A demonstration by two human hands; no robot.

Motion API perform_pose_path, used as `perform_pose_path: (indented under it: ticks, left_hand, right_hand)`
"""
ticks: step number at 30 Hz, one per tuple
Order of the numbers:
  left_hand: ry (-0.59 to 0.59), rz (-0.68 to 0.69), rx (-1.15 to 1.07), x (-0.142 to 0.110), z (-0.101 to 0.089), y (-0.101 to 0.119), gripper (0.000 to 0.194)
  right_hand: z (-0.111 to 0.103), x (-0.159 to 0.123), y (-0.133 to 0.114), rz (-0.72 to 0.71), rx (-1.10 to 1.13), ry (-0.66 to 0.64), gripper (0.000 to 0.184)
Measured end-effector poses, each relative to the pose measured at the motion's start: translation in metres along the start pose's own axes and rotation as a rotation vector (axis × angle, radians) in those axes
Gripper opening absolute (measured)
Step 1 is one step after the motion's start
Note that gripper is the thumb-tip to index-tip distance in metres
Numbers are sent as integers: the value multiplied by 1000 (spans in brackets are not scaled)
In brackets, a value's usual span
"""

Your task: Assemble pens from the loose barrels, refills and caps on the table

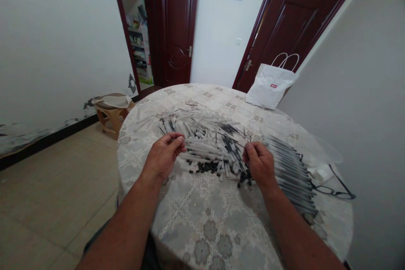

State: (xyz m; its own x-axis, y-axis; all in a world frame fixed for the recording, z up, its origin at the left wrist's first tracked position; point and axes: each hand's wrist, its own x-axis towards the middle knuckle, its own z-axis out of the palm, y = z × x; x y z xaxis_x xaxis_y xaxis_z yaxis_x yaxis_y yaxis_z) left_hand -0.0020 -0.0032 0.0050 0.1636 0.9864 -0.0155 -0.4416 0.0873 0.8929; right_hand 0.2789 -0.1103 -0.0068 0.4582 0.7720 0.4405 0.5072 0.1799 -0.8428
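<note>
A loose heap of white pen barrels [202, 135] and thin black refills [229, 128] lies across the middle of a round table [202, 223] with a patterned cloth. Small black caps [207, 167] sit in a cluster at the heap's near edge. My left hand [163, 156] rests at the heap's left side, fingers curled together against a white barrel. My right hand [259, 162] is at the heap's right side, fingers pinched on something thin that I cannot make out. A row of assembled pens [292, 173] lies just right of my right hand.
A white paper bag [270, 86] stands at the table's far right edge. Black-framed glasses [333, 190] and a clear plastic sheet [316, 145] lie at the right. A small wooden stool [110, 114] stands on the tiled floor left of the table. Dark red doors are behind.
</note>
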Motion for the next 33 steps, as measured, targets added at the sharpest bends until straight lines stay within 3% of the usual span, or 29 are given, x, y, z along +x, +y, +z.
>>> perform_pose_path:
  ticks: [7,25,33]
  left_hand:
    - [24,33,-37,-1,2,3,31]
    - [30,52,5,-2,3,4,30]
    - [-37,51,68,-2,2,2,31]
  right_hand:
    - [-1,-5,0,-48,59,-136,34]
    - [-7,-5,0,-33,141,-148,31]
    - [-7,-5,-10,-51,60,-215,34]
